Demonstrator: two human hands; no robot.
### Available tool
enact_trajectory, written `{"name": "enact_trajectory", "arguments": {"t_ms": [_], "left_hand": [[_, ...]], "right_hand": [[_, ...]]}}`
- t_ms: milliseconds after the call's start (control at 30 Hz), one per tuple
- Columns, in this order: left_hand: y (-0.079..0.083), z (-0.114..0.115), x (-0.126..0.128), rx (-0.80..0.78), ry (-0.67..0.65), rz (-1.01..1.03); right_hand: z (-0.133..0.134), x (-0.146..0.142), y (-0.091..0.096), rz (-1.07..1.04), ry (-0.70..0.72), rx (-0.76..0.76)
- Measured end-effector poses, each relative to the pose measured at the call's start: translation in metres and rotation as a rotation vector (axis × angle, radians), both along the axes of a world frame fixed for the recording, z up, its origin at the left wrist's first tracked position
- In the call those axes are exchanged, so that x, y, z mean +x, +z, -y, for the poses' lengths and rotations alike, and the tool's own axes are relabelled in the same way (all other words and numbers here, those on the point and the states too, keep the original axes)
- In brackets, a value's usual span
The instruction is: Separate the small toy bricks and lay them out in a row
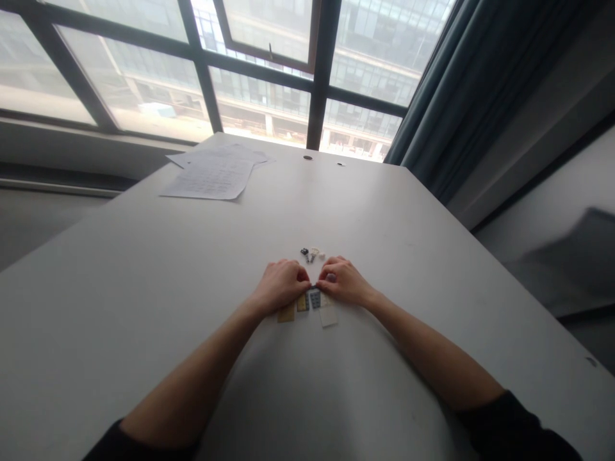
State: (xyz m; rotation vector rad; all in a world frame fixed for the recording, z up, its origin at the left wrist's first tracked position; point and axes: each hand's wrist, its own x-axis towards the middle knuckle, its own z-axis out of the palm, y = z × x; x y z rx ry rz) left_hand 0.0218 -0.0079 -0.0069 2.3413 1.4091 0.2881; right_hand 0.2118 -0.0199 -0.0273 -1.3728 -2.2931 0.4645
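Observation:
My left hand (284, 280) and my right hand (344, 280) meet at the middle of the table, fingertips pinched. Between them is a small dark grey toy building piece (314, 287), which both hands seem to grip at its ends; its shape is largely hidden. Just below lies a grey studded plate (315, 299), with a tan and grey piece (302, 303) to its left. Under the left hand's edge rests a flat tan tile (286, 313). A flat white tile (329, 316) lies below the right hand. Small black pieces (304, 251) and white pieces (316, 251) are grouped beyond the fingertips.
Printed paper sheets (211, 173) lie at the far left of the white table (144, 269). Round holes (307, 157) pierce its far end. Behind stand windows (262, 96), and a dark blue curtain (446, 102) hangs at the right.

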Motion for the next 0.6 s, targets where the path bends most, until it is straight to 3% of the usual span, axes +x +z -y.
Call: {"name": "enact_trajectory", "arguments": {"t_ms": [300,433,600], "left_hand": [[-0.001,-0.003,-0.004,-0.009,0.036,0.026],[-0.005,-0.016,-0.012,0.011,0.119,0.062],[-0.013,-0.029,-0.007,0.117,0.132,0.102]], "right_hand": [[-0.001,0.002,0.001,-0.046,-0.044,0.017],[-0.012,0.002,0.004,-0.103,-0.142,0.082],[-0.031,-0.007,0.000,-0.006,-0.154,0.131]]}}
